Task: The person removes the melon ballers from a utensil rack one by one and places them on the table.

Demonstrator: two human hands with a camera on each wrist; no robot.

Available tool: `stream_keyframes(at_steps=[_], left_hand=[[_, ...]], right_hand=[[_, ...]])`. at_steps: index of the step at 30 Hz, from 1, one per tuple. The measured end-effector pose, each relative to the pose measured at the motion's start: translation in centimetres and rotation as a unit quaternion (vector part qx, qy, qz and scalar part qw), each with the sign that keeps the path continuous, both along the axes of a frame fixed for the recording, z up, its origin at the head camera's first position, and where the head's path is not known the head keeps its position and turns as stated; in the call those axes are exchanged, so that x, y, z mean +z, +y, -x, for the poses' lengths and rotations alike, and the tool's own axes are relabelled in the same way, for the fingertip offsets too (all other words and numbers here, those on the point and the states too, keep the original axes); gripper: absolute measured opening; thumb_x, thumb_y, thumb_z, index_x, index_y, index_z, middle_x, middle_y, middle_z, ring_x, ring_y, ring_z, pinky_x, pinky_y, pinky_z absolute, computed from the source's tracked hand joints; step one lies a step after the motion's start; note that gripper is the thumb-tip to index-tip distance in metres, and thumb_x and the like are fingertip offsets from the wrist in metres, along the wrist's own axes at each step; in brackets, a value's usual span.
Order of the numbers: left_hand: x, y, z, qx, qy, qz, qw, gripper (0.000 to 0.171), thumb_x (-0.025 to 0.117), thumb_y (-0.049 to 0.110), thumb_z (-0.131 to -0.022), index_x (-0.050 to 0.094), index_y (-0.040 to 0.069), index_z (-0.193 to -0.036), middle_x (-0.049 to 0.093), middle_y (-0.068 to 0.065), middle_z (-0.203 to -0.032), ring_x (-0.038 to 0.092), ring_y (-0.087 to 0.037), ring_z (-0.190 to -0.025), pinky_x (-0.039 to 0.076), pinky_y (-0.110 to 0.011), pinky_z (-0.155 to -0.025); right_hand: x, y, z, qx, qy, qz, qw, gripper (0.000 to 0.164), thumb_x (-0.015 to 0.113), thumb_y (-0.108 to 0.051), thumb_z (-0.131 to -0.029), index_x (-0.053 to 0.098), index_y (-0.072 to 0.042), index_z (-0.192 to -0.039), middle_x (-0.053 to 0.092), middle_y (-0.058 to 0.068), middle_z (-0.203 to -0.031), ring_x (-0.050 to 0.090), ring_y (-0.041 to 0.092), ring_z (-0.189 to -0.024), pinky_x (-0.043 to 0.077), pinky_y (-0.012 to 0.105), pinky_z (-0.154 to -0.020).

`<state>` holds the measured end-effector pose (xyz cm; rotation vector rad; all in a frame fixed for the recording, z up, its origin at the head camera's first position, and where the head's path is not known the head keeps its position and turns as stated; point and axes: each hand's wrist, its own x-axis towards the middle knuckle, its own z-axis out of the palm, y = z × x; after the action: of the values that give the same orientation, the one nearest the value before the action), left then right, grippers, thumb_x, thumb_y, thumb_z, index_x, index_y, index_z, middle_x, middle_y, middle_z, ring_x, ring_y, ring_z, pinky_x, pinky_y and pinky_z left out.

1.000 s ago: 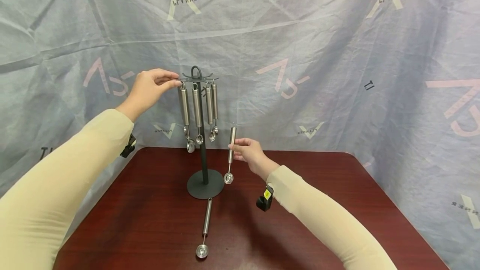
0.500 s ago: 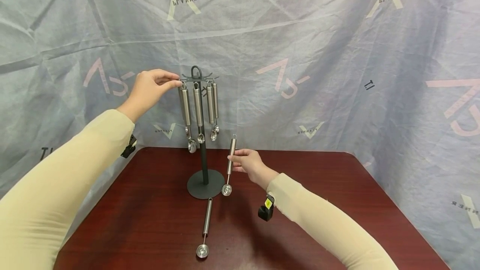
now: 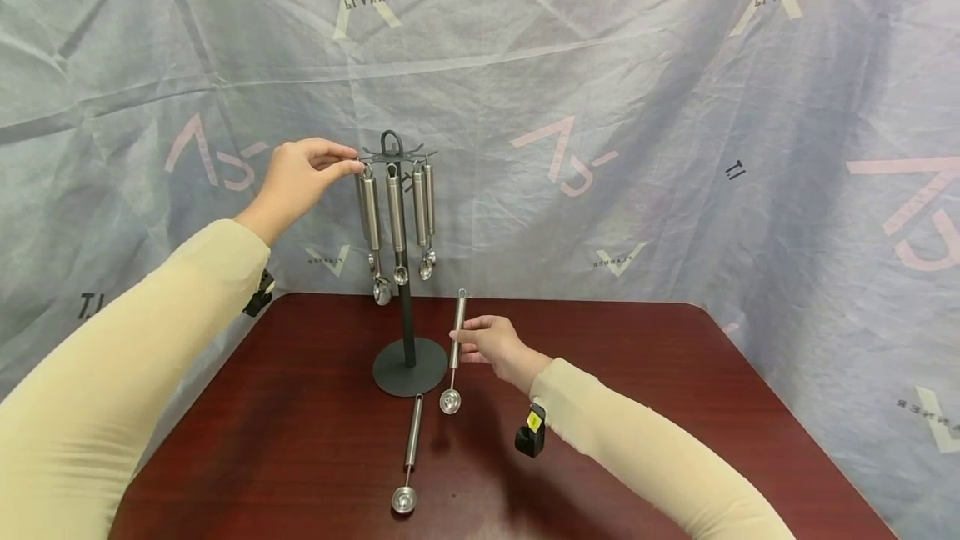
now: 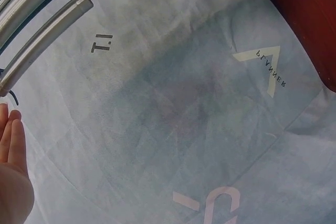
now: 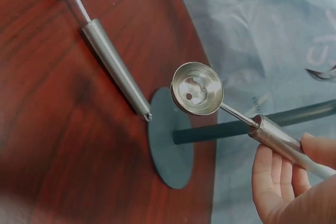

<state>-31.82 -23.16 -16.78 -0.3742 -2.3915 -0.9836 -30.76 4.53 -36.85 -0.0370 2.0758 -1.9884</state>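
Observation:
In the head view my right hand (image 3: 495, 346) holds a steel melon baller (image 3: 457, 336) by its handle, bowl end down, beside the rack's base. A small hole shows in its round bowl (image 5: 197, 88) in the right wrist view. My left hand (image 3: 300, 177) is raised to the top of the dark utensil rack (image 3: 407, 307), thumb and fingertips pinching a hook end at its left. Several steel-handled scoops (image 3: 395, 211) hang from the hooks near those fingers. A second melon baller (image 3: 413, 440) lies on the table in front of the base.
The rack's round base (image 3: 408, 369) stands on a dark red wooden table (image 3: 600, 407). A grey printed cloth (image 3: 637, 107) hangs behind the table's far edge.
My right hand has lowered the melon baller toward the table, a little leftward. The hanging scoops have swayed slightly. My left hand stays at the hook.

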Motion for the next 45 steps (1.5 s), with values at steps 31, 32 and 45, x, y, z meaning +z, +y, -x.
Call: stream_keyframes(at_steps=[31,32,45], left_hand=[[-0.6,-0.1,0.3,0.009,0.017,-0.003,0.9998,0.047,0.065,0.05,-0.088,0.07,0.015,-0.119,0.068,-0.007,-0.122,0.065,-0.019,-0.11,0.051,-0.038,-0.092],[-0.6,0.0,0.3,0.01,0.018,-0.003,0.9998,0.047,0.065,0.05,-0.088,0.07,0.015,-0.118,0.069,-0.007,-0.122,0.065,-0.019,-0.11,0.051,-0.037,-0.092],[-0.5,0.0,0.5,0.014,0.038,-0.002,0.9992,0.045,0.067,0.048,-0.087,0.072,0.014,-0.116,0.07,-0.006,-0.119,0.067,-0.005,-0.101,0.052,-0.029,-0.087]], right_hand=[[-6.2,-0.8,-3.8,0.03,-0.016,-0.035,0.999,0.023,0.07,-0.001,-0.087,0.055,0.009,-0.101,0.059,0.01,-0.085,0.061,0.017,-0.066,0.06,0.043,-0.076],[-6.3,-0.8,-3.9,0.034,-0.018,-0.037,0.999,0.022,0.069,-0.001,-0.087,0.055,0.009,-0.101,0.06,0.011,-0.086,0.061,0.017,-0.066,0.06,0.043,-0.076],[-8.0,-1.2,-4.9,0.046,-0.026,-0.063,0.997,0.018,0.071,0.0,-0.085,0.057,0.007,-0.093,0.064,0.013,-0.081,0.064,0.017,-0.064,0.061,0.042,-0.071]])
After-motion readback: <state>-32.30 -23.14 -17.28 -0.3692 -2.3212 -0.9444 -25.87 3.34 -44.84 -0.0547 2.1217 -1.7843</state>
